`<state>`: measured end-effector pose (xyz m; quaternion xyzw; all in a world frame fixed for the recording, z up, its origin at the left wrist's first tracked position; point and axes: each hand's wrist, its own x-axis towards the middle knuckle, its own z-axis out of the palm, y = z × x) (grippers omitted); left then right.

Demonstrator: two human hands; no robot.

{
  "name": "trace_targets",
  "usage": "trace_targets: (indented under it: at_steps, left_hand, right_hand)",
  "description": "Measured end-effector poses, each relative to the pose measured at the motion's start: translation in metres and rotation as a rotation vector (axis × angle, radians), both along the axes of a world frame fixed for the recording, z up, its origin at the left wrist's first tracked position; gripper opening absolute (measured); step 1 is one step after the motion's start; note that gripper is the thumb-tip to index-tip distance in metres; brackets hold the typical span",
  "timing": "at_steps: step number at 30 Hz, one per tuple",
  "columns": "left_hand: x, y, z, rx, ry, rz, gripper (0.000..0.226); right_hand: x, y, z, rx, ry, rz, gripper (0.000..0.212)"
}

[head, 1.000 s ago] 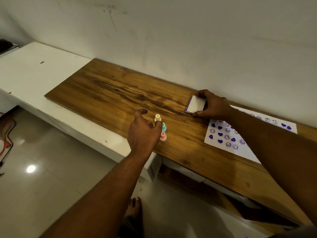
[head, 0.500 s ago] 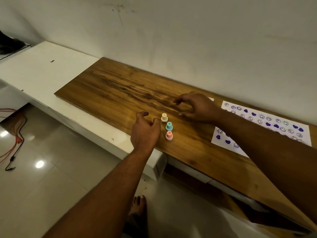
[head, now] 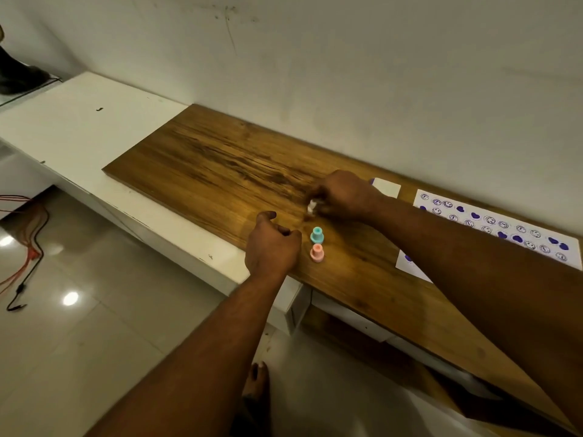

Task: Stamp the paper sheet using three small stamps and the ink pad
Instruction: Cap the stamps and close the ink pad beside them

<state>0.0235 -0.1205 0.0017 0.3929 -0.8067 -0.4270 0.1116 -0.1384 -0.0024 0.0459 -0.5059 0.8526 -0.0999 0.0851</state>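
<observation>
The cream stamp [head: 312, 205] is being pinched, blurred, by the right hand [head: 344, 195], just beyond the teal stamp [head: 317, 234] and pink stamp [head: 317, 252]. The left hand [head: 271, 247] is resting loosely curled, holding nothing. Next step: inking at the ink pad [head: 386, 187] behind those fingers, then pressing on the paper sheet [head: 492, 225].

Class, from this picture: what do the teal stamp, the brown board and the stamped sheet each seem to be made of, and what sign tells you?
Teal stamp: probably moulded plastic, judging by its even pastel colour and smooth rounded shape.
Brown board: wood or wood-look laminate; dark streaky grain, slight sheen, thin flat edge.
Stamped sheet: paper, matte white, lying flat, with purple ink prints.
</observation>
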Motion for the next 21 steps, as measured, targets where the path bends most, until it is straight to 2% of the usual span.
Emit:
trace_targets:
  at_steps: [4, 6, 14, 21]
  left_hand:
    - [-0.001, 0.001, -0.002, -0.037, 0.024, -0.02, 0.065]
    - [-0.003, 0.003, -0.002, -0.054, 0.036, -0.027, 0.065]
    - [-0.005, 0.008, -0.004, -0.058, 0.052, -0.044, 0.064]
    - [-0.004, 0.008, -0.002, -0.054, 0.05, -0.051, 0.066]
  right_hand:
    - [-0.023, 0.02, -0.002, -0.184, -0.011, -0.413, 0.042]
    - [-0.038, 0.031, -0.002, -0.174, 0.027, -0.523, 0.045]
    - [-0.056, 0.051, -0.008, -0.211, -0.039, -0.587, 0.054]
    - [-0.058, 0.054, -0.009, -0.228, -0.043, -0.604, 0.049]
